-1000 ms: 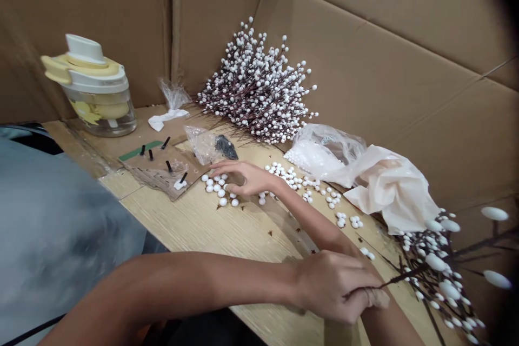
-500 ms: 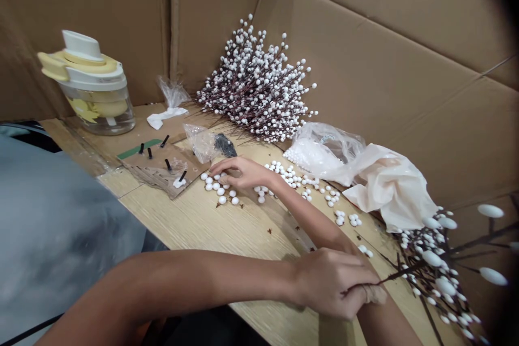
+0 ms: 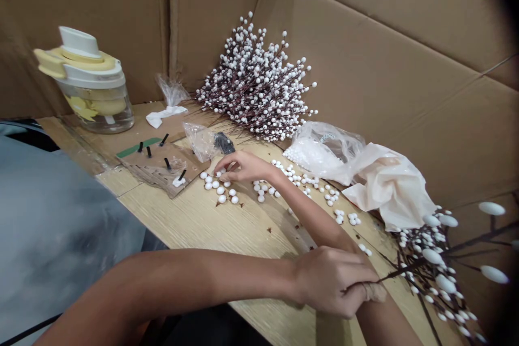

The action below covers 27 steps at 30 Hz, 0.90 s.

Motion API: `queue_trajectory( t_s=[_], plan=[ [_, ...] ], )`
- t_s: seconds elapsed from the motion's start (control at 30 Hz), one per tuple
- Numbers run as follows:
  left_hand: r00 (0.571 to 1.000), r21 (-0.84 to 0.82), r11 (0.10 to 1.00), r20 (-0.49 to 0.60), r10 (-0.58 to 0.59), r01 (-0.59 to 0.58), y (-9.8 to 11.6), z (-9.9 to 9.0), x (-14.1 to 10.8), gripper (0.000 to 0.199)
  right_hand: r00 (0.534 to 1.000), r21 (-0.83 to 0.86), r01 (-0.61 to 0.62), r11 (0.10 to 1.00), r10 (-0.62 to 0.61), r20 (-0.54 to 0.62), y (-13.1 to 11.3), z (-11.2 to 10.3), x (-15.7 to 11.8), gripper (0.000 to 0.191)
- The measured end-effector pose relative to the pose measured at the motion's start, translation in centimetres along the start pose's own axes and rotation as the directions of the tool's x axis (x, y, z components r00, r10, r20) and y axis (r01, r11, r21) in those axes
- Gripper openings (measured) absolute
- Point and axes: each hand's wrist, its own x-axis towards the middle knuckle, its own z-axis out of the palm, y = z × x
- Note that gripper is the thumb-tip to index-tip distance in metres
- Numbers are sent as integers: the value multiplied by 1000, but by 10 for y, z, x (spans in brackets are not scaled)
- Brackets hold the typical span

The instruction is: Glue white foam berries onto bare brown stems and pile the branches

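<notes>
My left hand is closed around the thin dark stem of a branch with white berries, which sticks out to the right. It lies across my right forearm. Farther up the table my right hand is over a group of loose white beads, its thumb and fingertips closed about one white bead. More white beads are scattered to the right of that hand, some in small clusters. A big pile of stems with white berries lies at the back.
A yellow and white bottle stands at the back left. Near it is a cardboard piece with black bits. A clear bag of white beads and a crumpled cream bag lie at the right. Cardboard walls rise behind the table.
My right hand has shifted slightly up and to the right, and its fingertips have drawn in around a bead. My left hand keeps hold of the branch in nearly the same place.
</notes>
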Motion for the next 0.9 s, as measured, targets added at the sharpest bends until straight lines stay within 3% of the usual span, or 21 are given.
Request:
queue_trajectory(
  t_s=[0.23, 0.47, 0.8, 0.9],
  plan=[
    [995, 9, 998, -84, 57, -56, -1, -1, 0, 23, 999, -31, -16, 999, 14, -48, -3, 10, 7, 23],
    [996, 24, 998, -68, 52, -51, -1, -1, -1, 23, 990, -23, -103, 994, 100, -104, -4, 10, 8, 21],
    [995, 15, 997, -71, 71, -70, -1, -2, 2, 24, 926, -54, -333, 941, 315, -209, 8, -10, -9, 23],
    [998, 3, 998, -33, 60, -60, 1, -3, 2, 26, 922, -53, -324, 944, 303, -240, 9, -16, -22, 24]
  ],
)
